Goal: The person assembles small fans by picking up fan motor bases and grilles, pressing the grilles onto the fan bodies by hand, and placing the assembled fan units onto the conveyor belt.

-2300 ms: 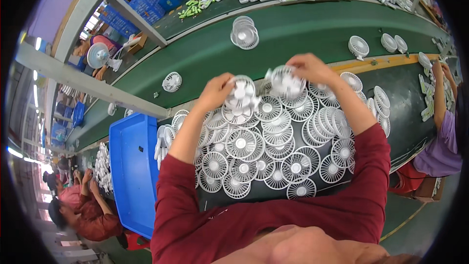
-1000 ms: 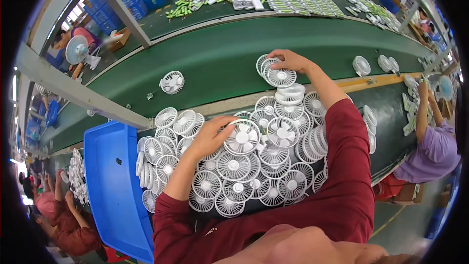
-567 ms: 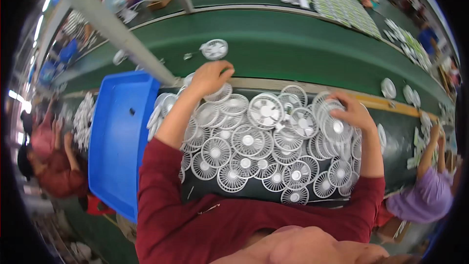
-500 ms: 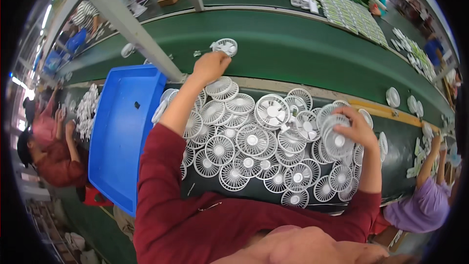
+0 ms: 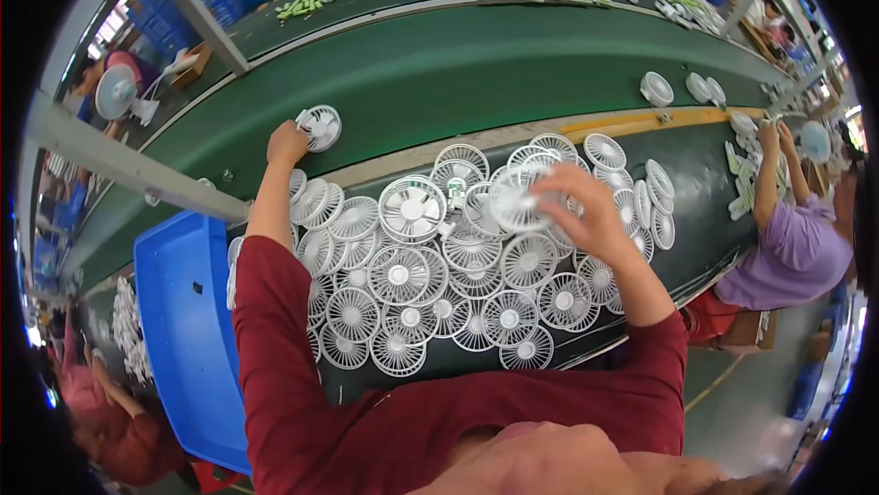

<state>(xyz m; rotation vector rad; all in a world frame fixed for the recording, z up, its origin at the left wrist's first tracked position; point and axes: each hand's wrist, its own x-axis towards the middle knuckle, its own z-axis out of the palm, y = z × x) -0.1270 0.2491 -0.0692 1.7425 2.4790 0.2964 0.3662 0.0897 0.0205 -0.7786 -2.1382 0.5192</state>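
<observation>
My left hand (image 5: 287, 141) reaches over the green conveyor belt, its fingers closed at the edge of a white fan head (image 5: 323, 129) with blades inside its cage. My right hand (image 5: 586, 211) is above the right part of a pile, thumb and fingers bent onto a round white fan grille (image 5: 515, 198) that is smeared by motion. Beneath lie many round white fan grilles (image 5: 397, 275), overlapping on the dark bench. Among them sits a fan head with blades (image 5: 412, 208). Close by, a small green-and-white part (image 5: 455, 188) shows between the grilles.
A blue tray (image 5: 188, 339) stands left of the pile, beside a grey metal post (image 5: 128, 161). More fan heads (image 5: 656, 89) are farther right on the belt (image 5: 476, 65). A co-worker in purple (image 5: 778, 239) works at the right; others sit at the lower left.
The whole view has swung to the right. My right hand has lifted the grille and carried it farther from me over the pile. My left hand stays at the fan head.
</observation>
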